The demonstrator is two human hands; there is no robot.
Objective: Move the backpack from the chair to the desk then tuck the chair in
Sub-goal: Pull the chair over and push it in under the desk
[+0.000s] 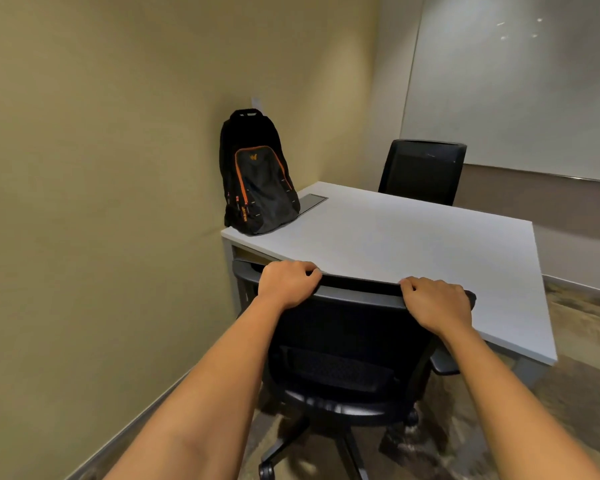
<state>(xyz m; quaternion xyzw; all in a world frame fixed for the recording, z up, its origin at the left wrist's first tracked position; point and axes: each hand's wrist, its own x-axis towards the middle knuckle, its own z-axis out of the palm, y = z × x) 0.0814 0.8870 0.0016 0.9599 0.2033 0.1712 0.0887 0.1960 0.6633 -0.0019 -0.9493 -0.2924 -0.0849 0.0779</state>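
Note:
A black backpack [257, 181] with orange trim stands upright on the far left corner of the white desk [413, 247], leaning against the wall. A black mesh office chair [343, 348] on casters sits at the desk's near edge, its backrest top touching the desk edge. My left hand [286, 282] grips the left end of the backrest's top rail. My right hand [433, 303] grips the right end of the same rail. The seat is mostly hidden under the desk and behind the backrest.
A second black chair [423, 171] stands at the desk's far side. A grey cable hatch [312, 202] lies in the desktop beside the backpack. The beige wall runs close on the left; a whiteboard [516, 81] hangs on the right wall. Patterned carpet covers the floor.

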